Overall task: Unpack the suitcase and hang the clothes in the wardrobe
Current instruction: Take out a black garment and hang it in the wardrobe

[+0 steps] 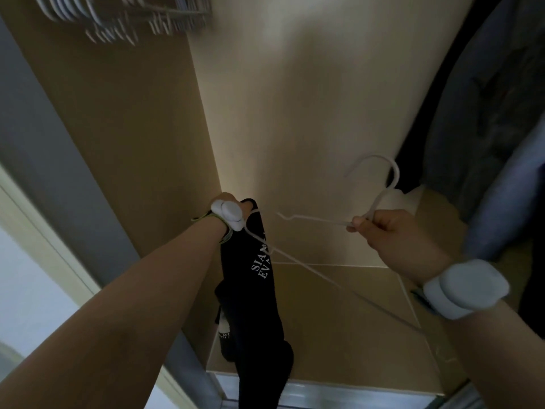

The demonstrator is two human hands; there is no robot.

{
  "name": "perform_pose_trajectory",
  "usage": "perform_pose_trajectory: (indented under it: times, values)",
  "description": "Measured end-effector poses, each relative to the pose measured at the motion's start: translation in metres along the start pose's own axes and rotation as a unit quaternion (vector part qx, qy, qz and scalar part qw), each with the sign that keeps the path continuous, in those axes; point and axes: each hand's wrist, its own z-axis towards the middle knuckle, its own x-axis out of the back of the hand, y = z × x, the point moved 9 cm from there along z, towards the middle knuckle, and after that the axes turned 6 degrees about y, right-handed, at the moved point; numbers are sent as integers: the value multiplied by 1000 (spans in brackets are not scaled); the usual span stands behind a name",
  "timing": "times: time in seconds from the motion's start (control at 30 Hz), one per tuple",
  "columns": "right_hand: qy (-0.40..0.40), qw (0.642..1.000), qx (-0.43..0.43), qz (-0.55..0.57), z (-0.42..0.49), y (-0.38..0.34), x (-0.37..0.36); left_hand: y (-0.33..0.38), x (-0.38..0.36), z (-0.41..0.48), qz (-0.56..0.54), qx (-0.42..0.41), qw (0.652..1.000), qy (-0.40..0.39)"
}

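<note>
Several hangers (88,10) inside beige wardrobe (295,98).

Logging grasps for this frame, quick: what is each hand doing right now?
Left hand: closed on the black garment.
Right hand: pinching the white hanger by its neck.

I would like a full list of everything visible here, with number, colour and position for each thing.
black garment: one, black with white lettering, hangs down at centre
hanger: one, white, centre right
empty hangers: several, too blurred to count, white, on the rail top left
hung clothes: number unclear, dark blue-grey, right edge
wardrobe: one, beige inside, behind everything
wrist bands: two, white, one on each wrist
left hand: one, centre, grips the black garment's top
right hand: one, centre right, pinches the hanger below its hook
</note>
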Motion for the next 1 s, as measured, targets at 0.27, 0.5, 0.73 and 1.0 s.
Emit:
perform_pose_trajectory:
  times: [0.27,0.5,0.73,1.0]
  values:
    - [4,1000,-21,2,6,1,-28,47,12,-15,59,-72,993,79]
    - [23,993,-54,99,9,-3,-44,62,29,-27,47,-131,982,124]
    - [16,995,-31,91,8,-15,-43,49,40,-40,58,-96,990,83]
    - [71,997,-13,33,12,-34,-60,97,32,-91,-32,-195,979,53]
